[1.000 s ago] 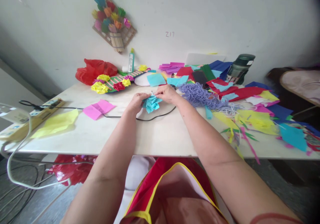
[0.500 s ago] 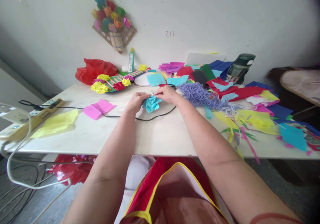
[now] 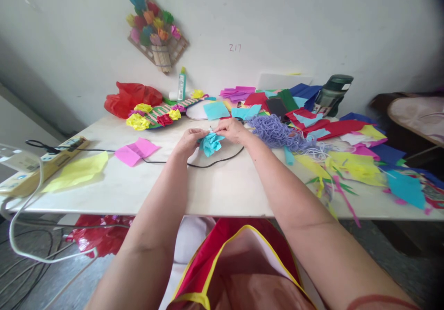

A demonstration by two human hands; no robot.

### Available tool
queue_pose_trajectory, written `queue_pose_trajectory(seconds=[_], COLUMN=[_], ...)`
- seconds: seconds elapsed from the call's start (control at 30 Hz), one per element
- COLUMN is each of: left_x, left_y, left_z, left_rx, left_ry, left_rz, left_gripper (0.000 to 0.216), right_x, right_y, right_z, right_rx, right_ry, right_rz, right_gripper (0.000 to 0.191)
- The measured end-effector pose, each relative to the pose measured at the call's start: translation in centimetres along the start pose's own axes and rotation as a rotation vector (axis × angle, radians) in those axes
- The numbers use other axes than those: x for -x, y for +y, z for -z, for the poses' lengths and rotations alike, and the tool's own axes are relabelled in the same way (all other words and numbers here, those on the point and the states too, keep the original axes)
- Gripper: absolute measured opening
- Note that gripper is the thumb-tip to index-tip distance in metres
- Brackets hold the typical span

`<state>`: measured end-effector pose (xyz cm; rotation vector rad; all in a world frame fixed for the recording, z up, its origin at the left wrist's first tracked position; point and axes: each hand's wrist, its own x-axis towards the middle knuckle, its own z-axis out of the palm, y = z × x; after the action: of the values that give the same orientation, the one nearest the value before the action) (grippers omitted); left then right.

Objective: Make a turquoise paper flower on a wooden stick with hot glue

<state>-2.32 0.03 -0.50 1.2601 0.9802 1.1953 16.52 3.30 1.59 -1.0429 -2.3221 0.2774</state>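
Observation:
Both hands meet over the middle of the white table [image 3: 222, 190], around a crumpled light-blue paper flower [image 3: 211, 143]. My left hand [image 3: 189, 141] pinches its left side. My right hand [image 3: 231, 130] grips its top right, where a thin pale stem sticks up. A black cable [image 3: 215, 161] curves on the table just under the flower.
A pink sheet [image 3: 137, 150] and a yellow sheet [image 3: 78, 171] lie to the left, beside a power strip [image 3: 38, 164]. Purple yarn [image 3: 274, 132] and heaps of coloured paper [image 3: 347, 162] fill the right. A red bag [image 3: 130, 97], glue bottle [image 3: 181, 83] and paper-flower board [image 3: 157, 112] stand behind.

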Motion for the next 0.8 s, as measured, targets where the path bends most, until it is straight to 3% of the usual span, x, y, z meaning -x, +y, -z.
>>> queue_pose_trajectory(seconds=[0.33, 0.6, 0.8], left_x=[-0.4, 0.1, 0.2], left_y=[-0.2, 0.4, 0.5], left_z=[-0.2, 0.1, -0.2], left_rx=[0.234, 0.237, 0.217], left_ry=[0.093, -0.055, -0.048], left_rz=[0.076, 0.062, 0.004], left_gripper=[0.015, 0.017, 0.028], right_x=[0.1, 0.2, 0.3], right_y=[-0.7, -0.7, -1.2], right_z=[0.1, 0.4, 0.5], right_rx=[0.105, 0.122, 0.178], right_ry=[0.086, 0.137, 0.147], right_rz=[-0.037, -0.061, -0.084], right_gripper=[0.023, 0.026, 0.027])
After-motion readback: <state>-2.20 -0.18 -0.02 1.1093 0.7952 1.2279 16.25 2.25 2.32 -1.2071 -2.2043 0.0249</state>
